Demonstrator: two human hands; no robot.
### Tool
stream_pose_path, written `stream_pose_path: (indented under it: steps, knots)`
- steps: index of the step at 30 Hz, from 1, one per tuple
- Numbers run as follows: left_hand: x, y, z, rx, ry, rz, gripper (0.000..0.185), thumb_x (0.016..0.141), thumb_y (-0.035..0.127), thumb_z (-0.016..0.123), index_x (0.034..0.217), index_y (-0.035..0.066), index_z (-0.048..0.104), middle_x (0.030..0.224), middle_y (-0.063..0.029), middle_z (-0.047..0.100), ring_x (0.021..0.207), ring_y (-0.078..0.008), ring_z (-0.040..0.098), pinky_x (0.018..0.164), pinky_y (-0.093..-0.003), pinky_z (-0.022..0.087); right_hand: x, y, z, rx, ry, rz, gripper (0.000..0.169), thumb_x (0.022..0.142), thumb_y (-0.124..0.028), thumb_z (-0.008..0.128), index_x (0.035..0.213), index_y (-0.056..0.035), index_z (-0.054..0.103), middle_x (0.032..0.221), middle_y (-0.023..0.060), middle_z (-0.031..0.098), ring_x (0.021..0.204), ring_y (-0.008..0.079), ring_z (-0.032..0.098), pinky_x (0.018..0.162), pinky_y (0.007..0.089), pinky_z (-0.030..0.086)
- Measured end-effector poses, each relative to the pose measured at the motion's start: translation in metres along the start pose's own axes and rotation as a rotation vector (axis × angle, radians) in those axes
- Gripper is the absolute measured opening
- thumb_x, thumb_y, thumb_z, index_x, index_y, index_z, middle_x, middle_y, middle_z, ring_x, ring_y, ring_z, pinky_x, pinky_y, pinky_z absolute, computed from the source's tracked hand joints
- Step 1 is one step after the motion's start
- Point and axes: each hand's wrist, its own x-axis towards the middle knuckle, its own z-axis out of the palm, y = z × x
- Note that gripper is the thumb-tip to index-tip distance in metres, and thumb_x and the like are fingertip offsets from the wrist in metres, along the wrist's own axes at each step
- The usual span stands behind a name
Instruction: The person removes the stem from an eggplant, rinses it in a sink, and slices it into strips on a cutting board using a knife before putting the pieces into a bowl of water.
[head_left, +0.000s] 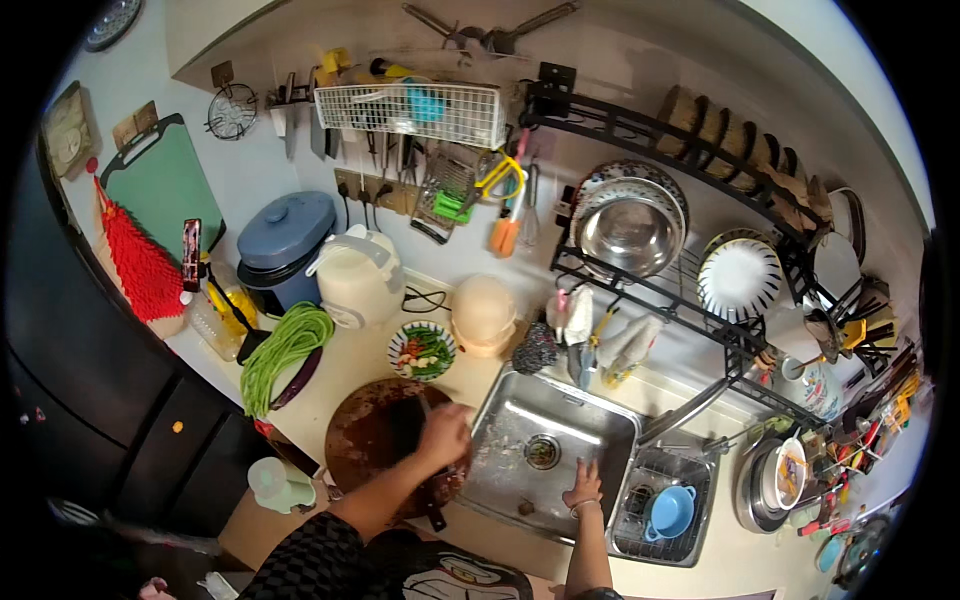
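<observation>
My left hand (444, 435) is curled and blurred above the right part of a round wooden chopping board (356, 420). Beside its fingers is a dark, flat blade-like shape (406, 424) with a bright edge; whether the hand grips it is unclear. A dark handle (436, 519) juts past the board's near edge, partly hidden by my forearm. Over the right side of the stainless-steel sink (517, 409), my right hand (583, 486) has its fingers spread and holds nothing. Small scraps cling to the sink floor around the drain (541, 452).
Behind the board stands a bowl of cut vegetables (422, 351). Long green beans (289, 352) and an eggplant (300, 381) lie to the left. A blue pot (671, 512) sits in the smaller basin, near the faucet (686, 412). A black dish rack (645, 296) overhangs the sink.
</observation>
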Motion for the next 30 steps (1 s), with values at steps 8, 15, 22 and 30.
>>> stream_pose_path:
  steps: [8,15,22,30]
  knots:
    - [-0.042,-0.225,-0.151,0.828,0.141,-0.796,0.029,0.077,0.013,0.068,0.103,0.001,0.062,0.112,-0.018,0.057,0.098,-0.0339,0.057,0.079,-0.0459,0.049,-0.019,-0.036,0.062,0.365,-0.224,-0.211,0.034,0.072,-0.02,0.063,0.103,-0.0089,0.066,0.094,0.0168,0.068,0.087,0.0321,0.066,0.081,0.0403,0.052]
    - [-0.063,-0.289,-0.192,0.673,-0.263,-0.829,0.033,0.081,0.027,0.069,0.097,-0.002,0.065,0.094,-0.0144,0.065,0.08,-0.0298,0.062,0.076,-0.0394,0.051,-0.048,-0.078,0.031,0.458,0.05,-0.118,0.023,0.074,-0.015,0.062,0.095,-0.007,0.068,0.085,0.0165,0.068,0.079,0.0304,0.067,0.074,0.0389,0.053]
    - [0.0,-0.14,-0.177,-1.163,-0.282,-0.938,0.032,0.087,0.025,0.064,0.105,-0.001,0.062,0.094,-0.0108,0.066,0.081,-0.0177,0.062,0.073,-0.0321,0.05,-0.08,-0.157,-0.033,0.698,0.224,-0.231,0.014,0.081,-0.01,0.062,0.092,-0.0036,0.066,0.081,0.0165,0.066,0.071,0.0278,0.066,0.066,0.034,0.052]
    - [0.032,0.019,-0.034,-1.501,-0.79,-0.473,0.039,0.09,0.009,0.057,0.126,0.0,0.046,0.121,-0.0125,0.058,0.107,-0.0219,0.058,0.092,-0.0362,0.046,-0.096,-0.17,-0.08,0.862,0.172,-0.325,0.039,0.085,-0.031,0.065,0.113,-0.007,0.055,0.09,0.0161,0.065,0.072,0.0274,0.065,0.064,0.0345,0.05]
